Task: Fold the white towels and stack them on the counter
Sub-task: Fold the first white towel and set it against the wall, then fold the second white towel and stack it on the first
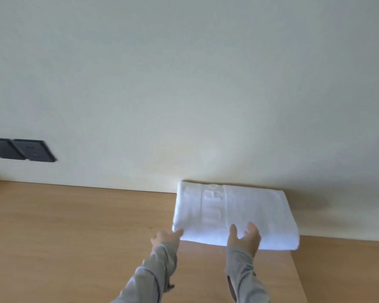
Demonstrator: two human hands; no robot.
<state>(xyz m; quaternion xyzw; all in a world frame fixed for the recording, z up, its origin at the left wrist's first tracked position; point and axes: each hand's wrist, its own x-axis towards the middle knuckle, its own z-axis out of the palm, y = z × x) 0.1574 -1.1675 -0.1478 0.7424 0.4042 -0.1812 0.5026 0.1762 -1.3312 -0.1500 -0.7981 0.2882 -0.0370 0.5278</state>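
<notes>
At far left, on the wall: dark socket plates.
Tabletop: pale wood.
My left hand: loosely spread, one fingertip touching the near left corner of the towel.
Towel: white, folded, flat on the tabletop against the wall.
My right hand: fingers spread, resting on the towel's near edge.

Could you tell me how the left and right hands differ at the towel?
The left hand touches the towel at its near-left corner with one fingertip; the right hand spreads over its near edge. The left hand sits mostly over the counter, the right hand over towel. Both wear grey sleeves.
</notes>
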